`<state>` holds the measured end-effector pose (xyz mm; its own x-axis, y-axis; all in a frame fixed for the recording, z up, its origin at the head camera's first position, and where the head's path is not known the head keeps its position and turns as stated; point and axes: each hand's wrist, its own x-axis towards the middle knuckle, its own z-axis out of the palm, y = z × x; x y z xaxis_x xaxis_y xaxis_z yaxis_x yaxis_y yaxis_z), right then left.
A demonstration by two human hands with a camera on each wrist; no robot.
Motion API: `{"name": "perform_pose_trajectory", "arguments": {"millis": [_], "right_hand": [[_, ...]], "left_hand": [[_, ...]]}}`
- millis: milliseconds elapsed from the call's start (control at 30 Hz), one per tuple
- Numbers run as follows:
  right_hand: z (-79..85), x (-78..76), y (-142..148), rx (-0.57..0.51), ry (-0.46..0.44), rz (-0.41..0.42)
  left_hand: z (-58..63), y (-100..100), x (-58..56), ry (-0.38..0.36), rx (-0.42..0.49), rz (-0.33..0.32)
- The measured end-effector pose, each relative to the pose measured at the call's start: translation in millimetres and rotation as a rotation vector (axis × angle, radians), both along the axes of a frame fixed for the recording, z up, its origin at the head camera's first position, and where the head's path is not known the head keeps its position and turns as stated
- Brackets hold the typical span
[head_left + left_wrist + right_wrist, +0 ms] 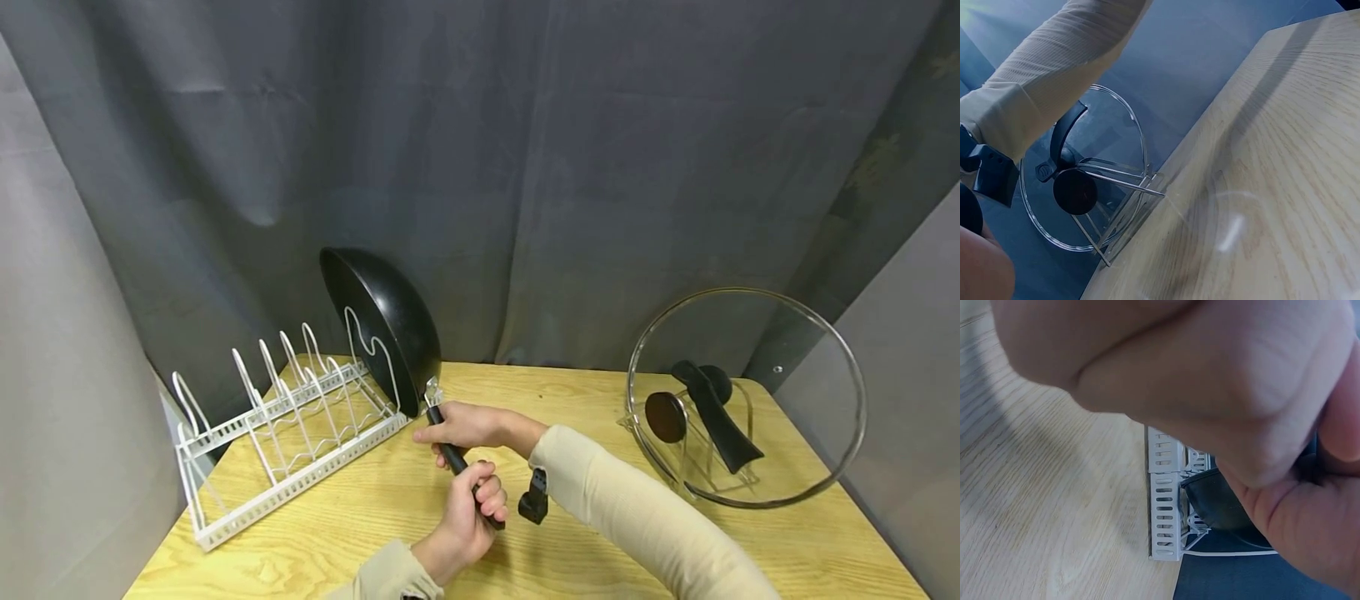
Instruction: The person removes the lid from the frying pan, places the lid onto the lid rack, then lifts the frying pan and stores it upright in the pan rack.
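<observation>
A black wok (393, 317) stands on its edge at the right end of a white wire rack (300, 467), leaning against the last divider. Its black handle (453, 457) slants down toward the front. My left hand (467, 518) grips the handle near its end. Farther up, close to the wok, my right hand (467, 427) holds the same handle with thumb and fingers about it. In the right wrist view, my right hand (1210, 381) covers most of the handle, with part of the wok (1225, 509) beside the rack's perforated rail (1165, 515).
A glass lid (817, 350) with a metal rim stands tilted on a wire stand (684, 467) at the right of the wooden table (570, 550). A black handle piece (716, 417) and a round brown knob (665, 417) show there. Grey curtains (600, 167) hang behind.
</observation>
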<state>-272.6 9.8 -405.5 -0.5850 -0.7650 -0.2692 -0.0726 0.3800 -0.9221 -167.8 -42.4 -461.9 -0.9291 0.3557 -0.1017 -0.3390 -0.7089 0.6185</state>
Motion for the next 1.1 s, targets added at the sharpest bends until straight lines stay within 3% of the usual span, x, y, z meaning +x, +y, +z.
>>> {"name": "perform_pose_trajectory", "arguments": {"millis": [300,533,733,1100], "right_hand": [[5.6,-2.3,0,-0.016,-0.166,-0.043],[6.1,-6.6,-3,-0.063,-0.231,-0.068],[5.1,-7.9,-5,-0.064,-0.230,-0.081],[4.9,-10.6,-8,-0.026,-0.161,-0.087]], "left_hand": [[-0.7,-2,-2.6,-0.012,0.018,0.000],[-0.2,-5,-10.1,-0.014,0.040,0.024],[2.3,-6,-14.0,-0.050,0.089,0.052],[-3.3,-5,-20.2,-0.050,0.032,0.088]]}}
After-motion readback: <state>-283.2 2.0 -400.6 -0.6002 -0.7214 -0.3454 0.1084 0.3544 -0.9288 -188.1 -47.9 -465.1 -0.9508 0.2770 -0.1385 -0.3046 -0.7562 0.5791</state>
